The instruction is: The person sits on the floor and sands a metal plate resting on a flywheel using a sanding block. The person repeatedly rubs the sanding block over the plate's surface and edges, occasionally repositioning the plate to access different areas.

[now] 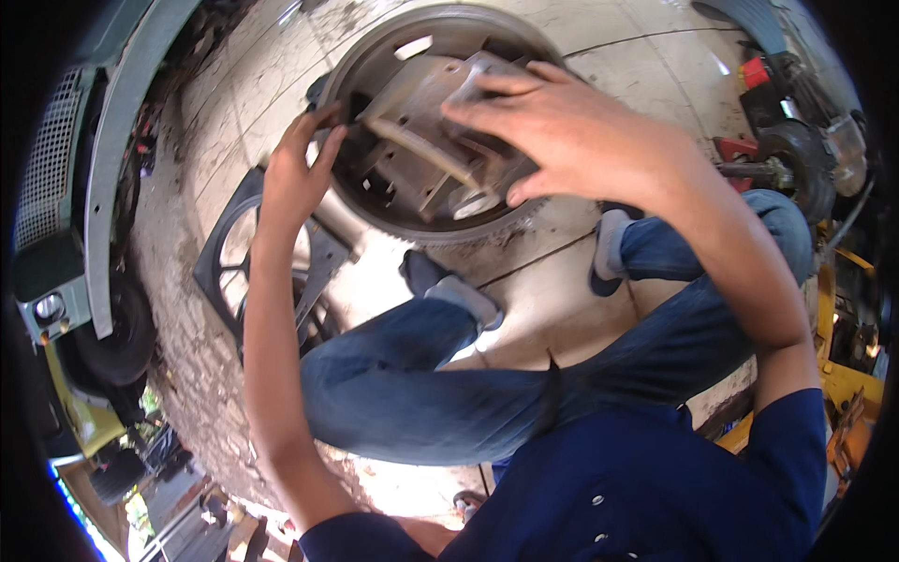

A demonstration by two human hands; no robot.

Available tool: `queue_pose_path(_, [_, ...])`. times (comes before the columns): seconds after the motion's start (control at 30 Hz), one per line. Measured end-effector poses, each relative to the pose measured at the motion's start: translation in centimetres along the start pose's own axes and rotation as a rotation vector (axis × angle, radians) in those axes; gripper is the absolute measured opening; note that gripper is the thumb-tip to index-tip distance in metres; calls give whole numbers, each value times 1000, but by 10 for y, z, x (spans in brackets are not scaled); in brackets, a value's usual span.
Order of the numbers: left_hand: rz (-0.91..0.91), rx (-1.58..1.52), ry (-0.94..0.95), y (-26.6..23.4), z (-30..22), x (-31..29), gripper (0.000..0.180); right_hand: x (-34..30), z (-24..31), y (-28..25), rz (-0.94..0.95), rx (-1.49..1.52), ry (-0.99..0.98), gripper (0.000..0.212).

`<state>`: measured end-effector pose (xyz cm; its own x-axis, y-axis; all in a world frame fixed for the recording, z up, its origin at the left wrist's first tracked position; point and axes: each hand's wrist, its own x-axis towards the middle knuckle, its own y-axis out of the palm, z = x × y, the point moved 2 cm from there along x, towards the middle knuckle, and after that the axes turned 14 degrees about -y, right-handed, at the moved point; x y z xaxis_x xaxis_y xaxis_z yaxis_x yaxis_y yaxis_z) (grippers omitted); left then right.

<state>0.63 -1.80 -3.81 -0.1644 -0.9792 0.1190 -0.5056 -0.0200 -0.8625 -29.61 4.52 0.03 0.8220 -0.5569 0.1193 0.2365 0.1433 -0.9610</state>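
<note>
In front of my feet lies a large round metal ring point(449, 229) with a toothed lower edge, like a flywheel or wheel rim. A worn metal bracket point(412, 89) with flat plates and holes sits tilted inside it. My right hand point(571, 131) reaches over the bracket from the right, fingers spread, the fingertips at its upper plate; contact is blurred. My left hand point(302, 173) is at the ring's left side, thumb and fingers apart, nothing visible between them. Whether its fingertips touch the ring I cannot tell.
A black fan shroud point(323, 258) lies by my left forearm. A vehicle front with a grey bumper point(98, 206) stands at left. At right are a small black wheel point(796, 164), red parts and a yellow metal frame point(852, 393). The floor is tiled point(609, 75).
</note>
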Motion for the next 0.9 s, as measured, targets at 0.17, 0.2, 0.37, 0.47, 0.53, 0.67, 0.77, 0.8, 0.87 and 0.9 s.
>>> queue_pose_path(0.17, [156,-74,105,1,-43,-4,41,-7,0,3,62,-48,-8,95])
queue_pose_path(0.2, [201,-116,119,1,-52,-3,44,-7,-3,6,38,-67,-16,97])
queue_pose_path(0.37, [296,26,239,4,-65,-5,73,14,0,-7,226,-27,21,105])
queue_pose_path(0.47, [332,6,262,3,-75,-8,76,8,8,-15,287,-61,0,105])
queue_pose_path(0.53, [300,-3,302,12,-65,-10,73,11,6,-11,232,-57,-14,104])
queue_pose_path(0.67, [318,-97,206,19,-61,-1,68,18,7,-8,231,-136,12,107])
queue_pose_path(0.77, [307,-69,162,24,-53,-4,67,14,9,-25,375,-83,-15,107])
queue_pose_path(0.8, [292,-49,158,26,-48,-6,65,16,10,-30,435,-52,-10,107])
queue_pose_path(0.87, [247,-52,231,29,-50,-6,64,14,9,-28,424,-87,-9,107])
queue_pose_path(0.9, [228,-53,261,31,-50,-4,64,13,5,-20,386,-103,-18,107])
